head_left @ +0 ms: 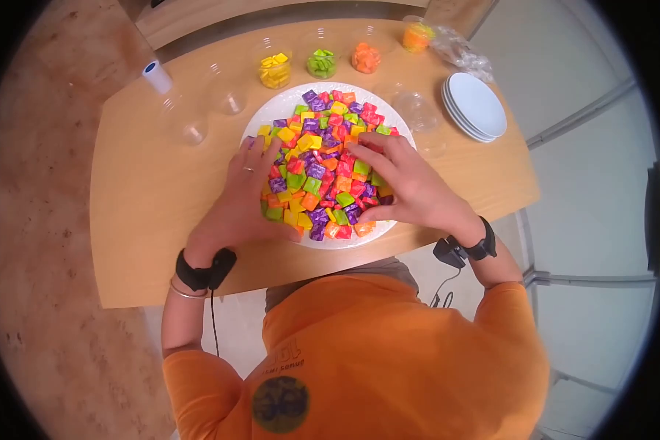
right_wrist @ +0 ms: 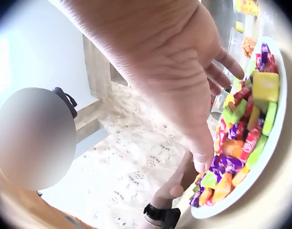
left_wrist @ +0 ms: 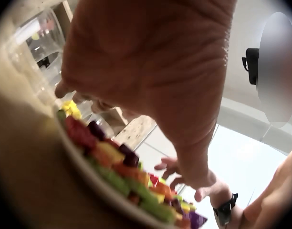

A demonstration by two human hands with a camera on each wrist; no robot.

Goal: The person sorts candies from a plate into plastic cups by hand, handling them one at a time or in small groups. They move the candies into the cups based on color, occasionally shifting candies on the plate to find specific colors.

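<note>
A round white plate (head_left: 279, 103) is heaped with small wrapped candies (head_left: 315, 170) in purple, red, yellow, green and orange. My left hand (head_left: 243, 196) spreads over the left side of the heap, fingers reaching toward its upper left and thumb near the front rim. On the opposite side my right hand (head_left: 418, 185) spreads its fingers over the candies, with the thumb low at the right front. Seen from the left wrist, the left palm (left_wrist: 141, 62) hangs above the plate's edge. In the right wrist view, the right thumb (right_wrist: 202, 155) comes down at the candies.
Behind the plate stand clear cups with yellow (head_left: 274, 72), green (head_left: 321, 64) and orange candies (head_left: 366, 59). Clear cups (head_left: 229, 99) stand at left near a white roll (head_left: 157, 76). Stacked white plates (head_left: 478, 106), clear plastic containers (head_left: 416, 111) and a crumpled plastic bag (head_left: 463, 57) lie right.
</note>
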